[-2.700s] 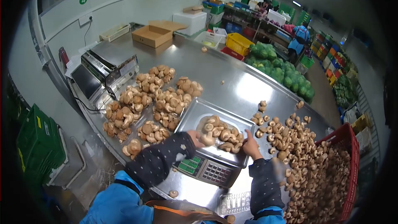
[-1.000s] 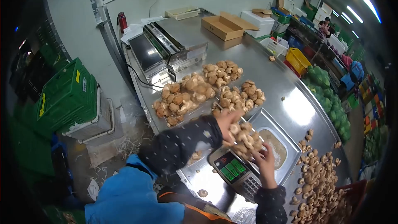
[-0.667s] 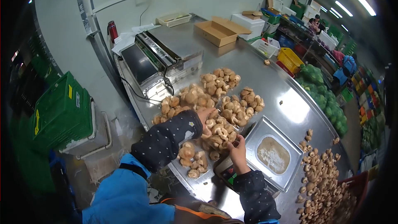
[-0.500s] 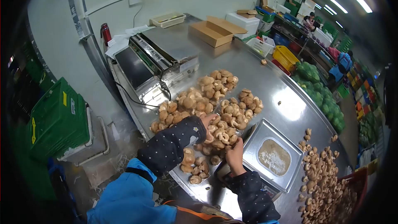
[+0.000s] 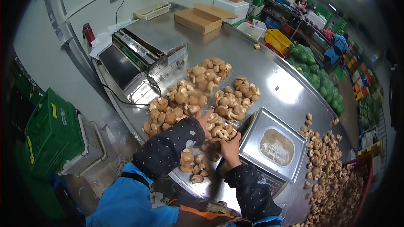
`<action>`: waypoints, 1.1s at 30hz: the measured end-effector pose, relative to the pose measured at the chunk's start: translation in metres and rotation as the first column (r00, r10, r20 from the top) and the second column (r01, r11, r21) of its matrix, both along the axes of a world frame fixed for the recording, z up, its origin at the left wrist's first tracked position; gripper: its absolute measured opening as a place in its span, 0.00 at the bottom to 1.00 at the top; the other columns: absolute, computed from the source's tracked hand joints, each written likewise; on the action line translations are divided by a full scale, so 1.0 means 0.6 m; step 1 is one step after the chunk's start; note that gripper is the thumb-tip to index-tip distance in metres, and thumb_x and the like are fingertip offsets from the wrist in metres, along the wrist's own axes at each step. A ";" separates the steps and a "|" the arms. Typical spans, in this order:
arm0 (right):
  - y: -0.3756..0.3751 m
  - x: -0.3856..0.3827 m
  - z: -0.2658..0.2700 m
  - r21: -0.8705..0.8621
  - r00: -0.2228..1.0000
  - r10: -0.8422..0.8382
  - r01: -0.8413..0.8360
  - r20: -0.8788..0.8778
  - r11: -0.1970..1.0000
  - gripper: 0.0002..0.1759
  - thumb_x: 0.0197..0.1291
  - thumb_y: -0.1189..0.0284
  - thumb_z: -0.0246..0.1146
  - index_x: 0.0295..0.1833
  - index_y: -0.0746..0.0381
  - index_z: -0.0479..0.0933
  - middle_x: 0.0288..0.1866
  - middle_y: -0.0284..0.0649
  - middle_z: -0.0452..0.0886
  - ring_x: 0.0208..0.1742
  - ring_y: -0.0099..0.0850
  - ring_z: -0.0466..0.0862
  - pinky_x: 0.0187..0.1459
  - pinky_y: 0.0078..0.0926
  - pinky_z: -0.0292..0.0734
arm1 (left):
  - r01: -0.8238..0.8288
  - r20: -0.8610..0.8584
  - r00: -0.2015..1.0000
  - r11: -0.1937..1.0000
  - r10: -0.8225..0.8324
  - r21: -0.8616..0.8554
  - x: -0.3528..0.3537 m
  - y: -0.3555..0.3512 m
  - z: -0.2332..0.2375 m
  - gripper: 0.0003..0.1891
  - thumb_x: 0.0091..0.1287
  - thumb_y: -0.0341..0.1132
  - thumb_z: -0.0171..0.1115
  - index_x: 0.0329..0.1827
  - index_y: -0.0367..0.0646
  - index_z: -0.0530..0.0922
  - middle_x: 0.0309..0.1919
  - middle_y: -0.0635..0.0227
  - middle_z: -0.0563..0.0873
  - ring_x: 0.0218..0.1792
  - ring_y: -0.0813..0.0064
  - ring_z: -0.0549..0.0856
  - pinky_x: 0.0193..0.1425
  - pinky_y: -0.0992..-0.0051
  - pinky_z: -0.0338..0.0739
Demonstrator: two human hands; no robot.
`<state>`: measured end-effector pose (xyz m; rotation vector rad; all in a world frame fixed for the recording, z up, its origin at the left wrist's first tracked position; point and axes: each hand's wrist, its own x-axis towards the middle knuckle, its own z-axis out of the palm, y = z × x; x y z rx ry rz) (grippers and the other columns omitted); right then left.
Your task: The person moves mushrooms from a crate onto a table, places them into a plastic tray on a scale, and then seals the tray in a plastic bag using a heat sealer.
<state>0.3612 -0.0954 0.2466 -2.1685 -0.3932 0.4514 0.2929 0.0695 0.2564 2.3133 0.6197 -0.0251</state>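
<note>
Okay, head view, the only one. Left hand is cupped, fingers curled against the far-left side of a heap of brown-capped mushrooms. Right hand closes on the heap's near side, fingers folded over the caps. The heap is clamped between both palms, low over the shiny steel table. Whether a thin clear tray sits under it, cannot tell.

Just right of the right hand is a square stainless scale pan, holding only a brown dusty smear. Beyond the left hand are several more mushroom piles, then a grey wrapping machine. Well right of both hands, loose mushrooms spill from a red plastic crate. Near the left elbow lies one more small mushroom portion.

Handling, as a judgement: the mushrooms are light, soft and springy, the caps bruise and the stems snap, and a loose heap rolls apart. Best hold is cupped low on opposite sides, palms under the edge, squeezing gently.
</note>
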 end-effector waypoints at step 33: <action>-0.773 0.025 -0.070 -0.544 0.743 0.418 -0.086 0.523 0.834 0.14 0.47 0.74 0.60 0.43 0.56 0.79 0.41 0.44 0.77 0.46 0.44 0.75 0.46 0.39 0.72 | 0.762 0.017 0.647 0.646 -0.762 -0.031 -0.009 -0.663 -0.043 0.17 0.54 0.34 0.67 0.47 0.39 0.80 0.47 0.56 0.82 0.50 0.55 0.81 0.54 0.63 0.75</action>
